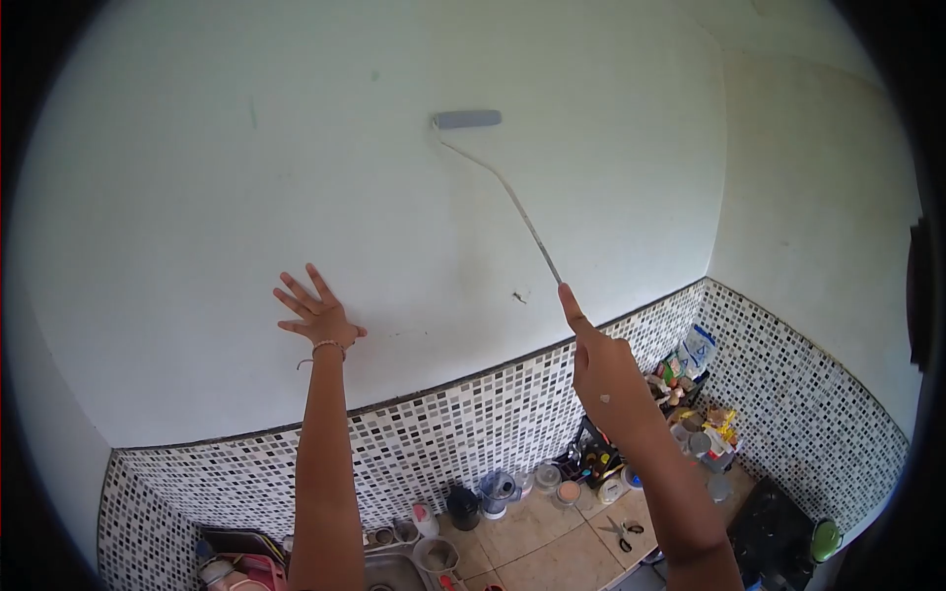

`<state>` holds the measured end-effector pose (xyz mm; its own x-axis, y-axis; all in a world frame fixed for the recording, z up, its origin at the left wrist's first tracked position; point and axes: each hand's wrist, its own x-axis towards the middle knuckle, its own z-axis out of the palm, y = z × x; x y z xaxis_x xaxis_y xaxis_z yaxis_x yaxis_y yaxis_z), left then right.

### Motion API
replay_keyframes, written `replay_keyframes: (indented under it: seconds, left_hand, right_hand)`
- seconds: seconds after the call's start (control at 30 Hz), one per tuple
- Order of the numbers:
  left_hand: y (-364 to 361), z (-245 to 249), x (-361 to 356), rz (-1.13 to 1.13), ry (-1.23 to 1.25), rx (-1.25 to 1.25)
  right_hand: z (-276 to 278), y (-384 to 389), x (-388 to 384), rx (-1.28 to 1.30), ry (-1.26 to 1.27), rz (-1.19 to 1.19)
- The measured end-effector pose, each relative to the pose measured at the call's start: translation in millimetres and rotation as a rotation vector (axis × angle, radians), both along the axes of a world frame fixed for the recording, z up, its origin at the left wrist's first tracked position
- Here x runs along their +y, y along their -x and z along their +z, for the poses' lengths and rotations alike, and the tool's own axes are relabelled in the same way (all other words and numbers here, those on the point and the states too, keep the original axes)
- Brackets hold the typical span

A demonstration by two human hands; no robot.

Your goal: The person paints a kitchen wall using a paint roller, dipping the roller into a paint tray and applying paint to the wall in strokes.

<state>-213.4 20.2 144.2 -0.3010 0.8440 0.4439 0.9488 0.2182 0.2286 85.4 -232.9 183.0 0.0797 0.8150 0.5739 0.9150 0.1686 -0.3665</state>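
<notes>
A paint roller [469, 119] with a grey sleeve rests against the pale wall [394, 207], high above the tiles. Its long bent rod runs down to my right hand [613, 379], which is closed round the lower end with the index finger stretched along the rod. The handle itself is hidden by the hand. To the left, my left hand [316, 315] lies against the wall with its fingers spread, holding nothing. A thin bracelet [328, 346] circles that wrist.
Mosaic tiles [463, 394] line the lower wall. Below, the counter [542, 552] carries scissors [622, 532], a blender jug [499, 491], several jars and food packs. A sink [394, 571] is at the lower left, a black stove [778, 537] at the right. A small hole [519, 296] marks the wall.
</notes>
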Motion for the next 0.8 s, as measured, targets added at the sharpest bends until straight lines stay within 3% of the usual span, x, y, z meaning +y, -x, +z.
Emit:
replay_keyframes:
  seconds: [0.1, 0.2, 0.33, 0.43, 0.6, 0.63, 0.7, 0.8]
  left_hand:
    - [-1, 0, -1, 0.002, -0.002, -0.003]
    - [3, -3, 4, -0.004, -0.015, 0.007]
    - [2, 1, 4, 0.005, -0.004, -0.001]
    - [3, -5, 4, -0.011, -0.019, 0.005]
    - [4, -4, 4, -0.024, -0.024, -0.008]
    - [4, -3, 4, -0.018, -0.024, -0.010]
    - [3, -3, 5, -0.009, -0.016, -0.009]
    - [5, -8, 6, -0.021, -0.053, 0.007]
  right_hand:
    - [27, 2, 8, 0.008, -0.018, -0.047]
    - [85, -6, 47, -0.142, -0.294, -0.080]
    - [136, -7, 71, -0.132, -0.448, -0.045]
    - [98, -7, 56, -0.094, -0.350, -0.015]
    - [-40, -5, 9, 0.061, 0.102, -0.035]
    - [-60, -3, 4, 0.067, 0.090, -0.015]
    - [-67, -4, 7, 0.093, 0.059, 0.026]
    - [-11, -1, 27, 0.117, -0.012, 0.020]
